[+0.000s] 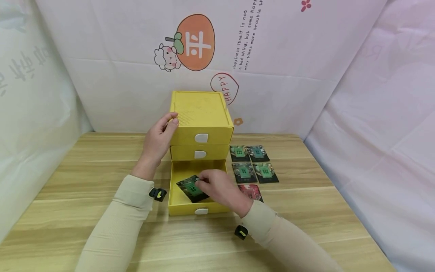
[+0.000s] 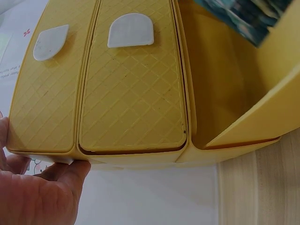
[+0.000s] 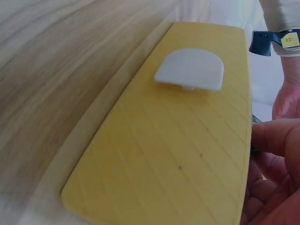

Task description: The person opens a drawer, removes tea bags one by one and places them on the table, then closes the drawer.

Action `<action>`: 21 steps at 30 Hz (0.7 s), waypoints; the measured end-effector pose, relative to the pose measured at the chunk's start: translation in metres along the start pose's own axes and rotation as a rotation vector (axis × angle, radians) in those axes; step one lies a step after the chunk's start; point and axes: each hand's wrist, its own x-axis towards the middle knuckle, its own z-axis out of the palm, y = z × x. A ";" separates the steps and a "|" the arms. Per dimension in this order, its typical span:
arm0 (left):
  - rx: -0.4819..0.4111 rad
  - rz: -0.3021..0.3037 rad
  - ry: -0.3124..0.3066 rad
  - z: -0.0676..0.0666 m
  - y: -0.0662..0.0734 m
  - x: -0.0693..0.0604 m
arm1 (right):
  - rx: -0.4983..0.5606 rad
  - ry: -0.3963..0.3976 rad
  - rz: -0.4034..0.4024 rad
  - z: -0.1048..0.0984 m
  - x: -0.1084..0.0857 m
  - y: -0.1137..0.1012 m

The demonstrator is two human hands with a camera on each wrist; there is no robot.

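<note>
A yellow box of three stacked drawers (image 1: pixel 203 109) with white pull tabs stands at the table's far side. Its bottom drawer (image 1: pixel 176 210) is pulled out; the upper two are closed. My left hand (image 1: pixel 157 139) holds the box by its upper left edge, fingers bent at the corner. Over the open drawer, my right hand (image 1: pixel 217 187) pinches a flat dark printed square (image 1: pixel 191 190) with a green label by its upper right corner. The square is tilted, and whether it touches the drawer floor I cannot tell. In the left wrist view, the printed square (image 2: pixel 248 18) shows partly above the drawer.
Right of the box, several similar printed squares (image 1: pixel 244 173) lie in two rows on the wooden table (image 1: pixel 306 223). A red-labelled one (image 1: pixel 253 192) lies nearer, partly behind my right wrist. White printed cloth (image 1: pixel 129 75) hangs behind and at both sides.
</note>
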 end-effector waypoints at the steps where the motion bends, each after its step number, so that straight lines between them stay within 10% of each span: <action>1: 0.003 0.000 0.001 0.000 0.000 0.000 | -0.014 0.008 -0.004 -0.001 -0.001 0.001; 21: 0.020 0.004 -0.003 -0.001 0.001 -0.001 | -0.010 0.196 -0.012 -0.038 -0.022 0.006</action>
